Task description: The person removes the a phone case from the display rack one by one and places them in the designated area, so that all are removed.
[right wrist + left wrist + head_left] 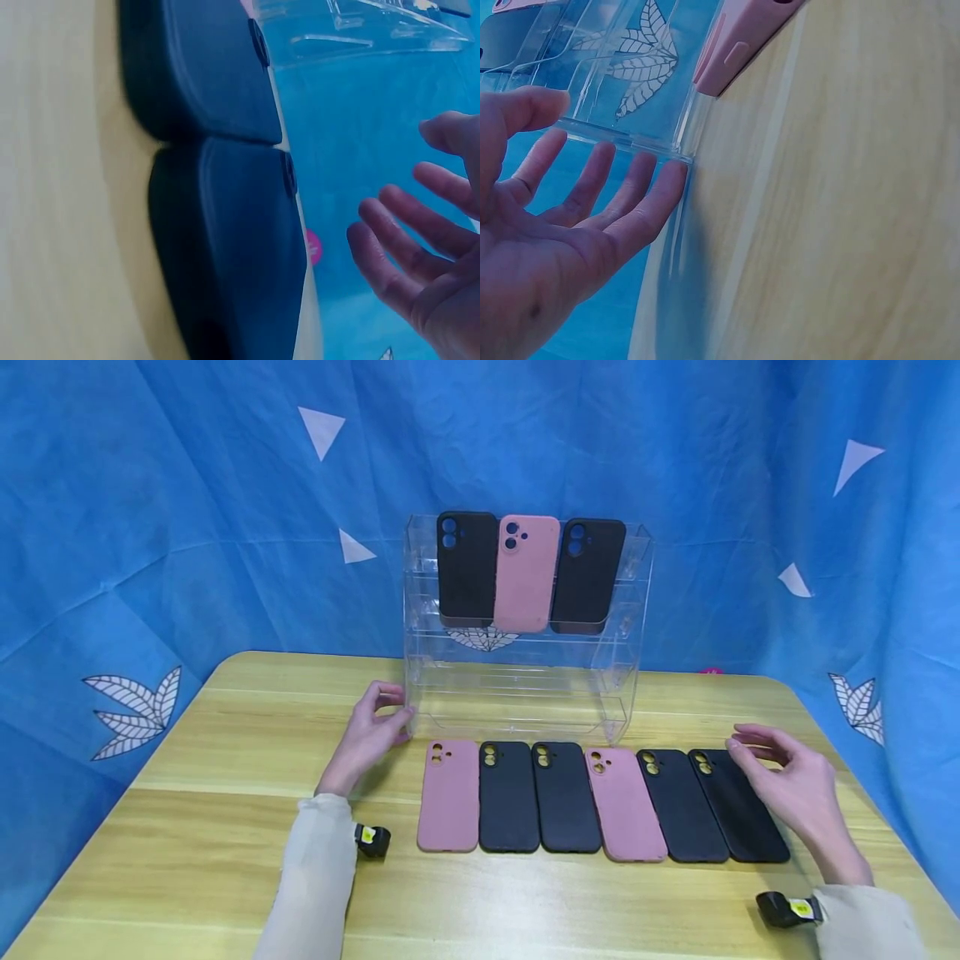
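Note:
My left hand [372, 727] is at the left side of a clear stepped display stand [517, 681]. In the left wrist view, the fingertips [671, 176] touch the edge of the stand's side, with the thumb close by. Above the top end of the rightmost black phone case [750, 810] is my right hand [798, 781], its fingers loosely bent and nothing held. The right wrist view shows that hand [427, 255] apart from two black cases [240, 240]. Two black cases [467, 568] and a pink case [527, 572] stand side by side in the stand's top tier.
In front of the stand, a row of pink [448, 797] and black [510, 797] phone cases lies on the wooden table [225, 760], camera cutouts toward the stand. Behind the table hangs a blue cloth [225, 485] with white triangles and leaf prints.

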Available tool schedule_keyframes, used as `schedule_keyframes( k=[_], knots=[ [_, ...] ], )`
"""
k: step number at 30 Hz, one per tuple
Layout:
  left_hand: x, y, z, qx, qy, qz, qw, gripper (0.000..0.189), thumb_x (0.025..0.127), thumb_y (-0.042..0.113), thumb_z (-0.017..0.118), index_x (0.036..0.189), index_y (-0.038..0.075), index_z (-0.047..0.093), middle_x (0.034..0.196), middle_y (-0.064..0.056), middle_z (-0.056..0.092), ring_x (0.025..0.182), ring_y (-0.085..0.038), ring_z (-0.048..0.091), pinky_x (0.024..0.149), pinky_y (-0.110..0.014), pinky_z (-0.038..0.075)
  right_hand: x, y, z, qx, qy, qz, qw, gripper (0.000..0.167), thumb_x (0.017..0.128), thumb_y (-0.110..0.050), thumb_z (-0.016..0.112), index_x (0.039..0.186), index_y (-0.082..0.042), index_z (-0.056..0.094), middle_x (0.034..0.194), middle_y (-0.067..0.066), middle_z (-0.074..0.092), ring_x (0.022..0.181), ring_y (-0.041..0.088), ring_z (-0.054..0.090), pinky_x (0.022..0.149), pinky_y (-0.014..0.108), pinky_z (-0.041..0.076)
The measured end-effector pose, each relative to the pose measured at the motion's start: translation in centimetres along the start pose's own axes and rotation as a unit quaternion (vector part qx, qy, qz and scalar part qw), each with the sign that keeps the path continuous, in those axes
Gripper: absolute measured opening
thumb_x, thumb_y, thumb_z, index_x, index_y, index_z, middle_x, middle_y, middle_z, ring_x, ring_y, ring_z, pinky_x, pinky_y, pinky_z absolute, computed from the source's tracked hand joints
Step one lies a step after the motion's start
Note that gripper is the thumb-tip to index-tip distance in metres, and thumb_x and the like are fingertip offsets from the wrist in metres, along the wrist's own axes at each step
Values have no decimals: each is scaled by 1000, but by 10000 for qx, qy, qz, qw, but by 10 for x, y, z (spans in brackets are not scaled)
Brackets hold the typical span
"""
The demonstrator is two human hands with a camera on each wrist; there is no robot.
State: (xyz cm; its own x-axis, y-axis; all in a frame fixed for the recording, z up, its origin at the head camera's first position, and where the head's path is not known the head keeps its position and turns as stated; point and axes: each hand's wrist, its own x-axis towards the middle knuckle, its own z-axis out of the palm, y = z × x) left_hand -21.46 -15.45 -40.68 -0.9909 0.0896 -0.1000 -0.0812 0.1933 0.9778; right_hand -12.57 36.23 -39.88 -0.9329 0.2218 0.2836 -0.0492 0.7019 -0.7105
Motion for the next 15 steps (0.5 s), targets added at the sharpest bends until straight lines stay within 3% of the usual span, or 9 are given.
schedule_keyframes(
  k=[9, 15],
  knots=[
    [-1, 2, 1, 106, 29, 21, 9999, 40, 103, 16, 58, 140, 8, 44, 145, -18, 46, 125, -39, 61, 97, -42, 61, 8, -15, 19, 190, 150, -311, 9992, 39, 97, -27, 71, 123, 2, 68, 93, -43, 59, 87, -25, 57, 71, -2, 48],
    [-2, 2, -1, 211, 46, 33, 9998, 41, 103, 18, 59, 141, 8, 46, 144, -18, 48, 124, -40, 62, 96, -43, 62, 16, -27, 31, 272, 295, -440, 9982, 32, 96, -24, 72, 120, -3, 72, 94, -41, 58, 86, -24, 57, 71, -2, 48]
  ],
)
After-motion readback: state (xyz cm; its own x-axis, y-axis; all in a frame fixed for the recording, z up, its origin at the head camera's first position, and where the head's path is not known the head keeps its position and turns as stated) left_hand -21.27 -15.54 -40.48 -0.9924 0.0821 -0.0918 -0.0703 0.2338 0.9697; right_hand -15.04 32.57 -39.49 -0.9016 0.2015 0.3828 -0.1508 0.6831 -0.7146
